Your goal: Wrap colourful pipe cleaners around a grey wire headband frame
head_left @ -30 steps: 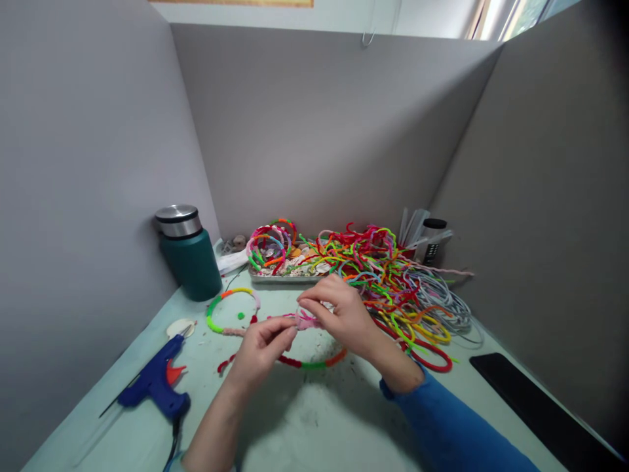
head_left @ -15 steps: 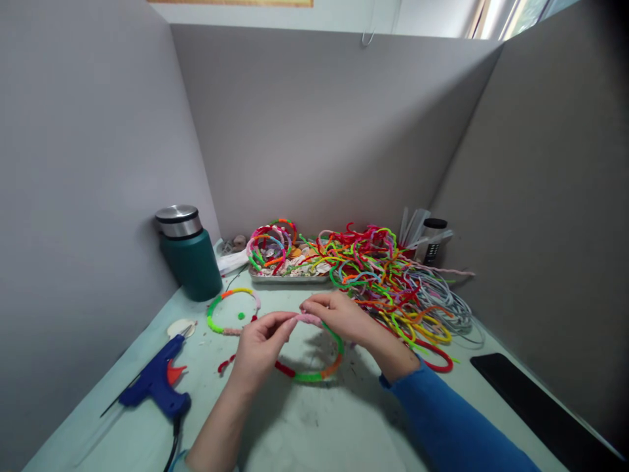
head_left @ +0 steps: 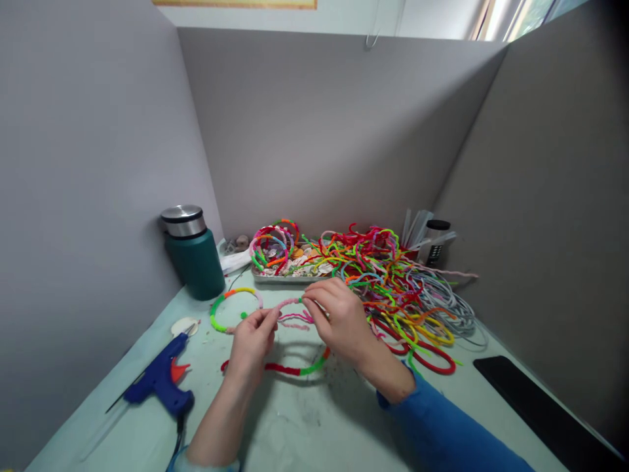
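Observation:
Between my two hands is a ring [head_left: 285, 370] wrapped in coloured pipe cleaners, with red, green, orange and pink stretches. My left hand [head_left: 252, 344] pinches its pink far side. The fingertips of my right hand [head_left: 339, 320] close on the same ring where pink meets green, and the hand covers its right part. Pink pipe cleaner pieces [head_left: 295, 326] show just beneath the pinched stretch; whether they hang or lie on the table I cannot tell. Left of my hands lies a second wrapped ring [head_left: 213, 313] in green, orange, yellow and pink.
A blue glue gun [head_left: 160, 382] lies at left, its tip by a pale round pad [head_left: 181, 326]. Behind it stands a green bottle [head_left: 196, 262]. At the back are a tray [head_left: 289, 279] and tangled pipe cleaners [head_left: 378, 262]. A black flat object [head_left: 521, 387] lies right.
My right hand has turned and shifted slightly, its fingers now at the pink and green join. The ring's far side is higher, and pink pieces now show beneath it.

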A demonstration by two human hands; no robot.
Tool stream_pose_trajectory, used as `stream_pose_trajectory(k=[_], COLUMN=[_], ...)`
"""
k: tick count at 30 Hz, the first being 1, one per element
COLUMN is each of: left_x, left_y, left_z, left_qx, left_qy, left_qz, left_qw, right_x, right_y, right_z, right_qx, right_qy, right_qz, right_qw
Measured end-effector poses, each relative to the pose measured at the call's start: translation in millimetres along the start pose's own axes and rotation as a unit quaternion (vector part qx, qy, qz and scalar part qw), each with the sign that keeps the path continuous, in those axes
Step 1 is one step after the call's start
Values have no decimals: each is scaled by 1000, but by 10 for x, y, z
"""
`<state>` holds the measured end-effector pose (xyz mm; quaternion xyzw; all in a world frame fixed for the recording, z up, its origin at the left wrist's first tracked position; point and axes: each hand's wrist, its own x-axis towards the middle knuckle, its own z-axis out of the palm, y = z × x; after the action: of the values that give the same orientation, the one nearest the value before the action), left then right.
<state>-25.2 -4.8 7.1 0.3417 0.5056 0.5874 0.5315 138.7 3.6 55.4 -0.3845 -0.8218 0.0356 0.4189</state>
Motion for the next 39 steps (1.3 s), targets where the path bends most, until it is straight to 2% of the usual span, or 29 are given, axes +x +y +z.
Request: stream_pose_trajectory(k=[4, 9, 13, 17, 22, 29, 36, 39], left_x=[-8, -33, -60, -69, -66, -81, -86, -88], left_y=[27, 65, 97, 111, 96, 70, 70, 58], left_z=[-7, -14, -7, -2, 8, 13, 26, 28], left_qx=[-30, -68, -79, -72, -47, -15, 7, 36], left_qy=[-6, -49, -53, -61, -56, -69, -73, -97], left_qz=[-15, -26, -33, -22, -16, 4, 4, -4], left_qw=[999, 996, 995, 995, 997, 997, 997, 995], right_x=[-27, -83, -90, -74, -38, 42, 33, 40], right_y=[-27, -29, 2, 29, 0, -7, 14, 43], right_z=[45, 115, 153, 128, -19, -196, -179, -155], right_qx=[-32, -88, -102, -95, -76, -43, -25, -1], right_qy=[-70, -171, -211, -200, -193, -118, -84, -66], right_qz=[-26, -6, -13, -31, -58, -24, -9, 4], right_qw=[997, 981, 972, 975, 977, 992, 996, 998])
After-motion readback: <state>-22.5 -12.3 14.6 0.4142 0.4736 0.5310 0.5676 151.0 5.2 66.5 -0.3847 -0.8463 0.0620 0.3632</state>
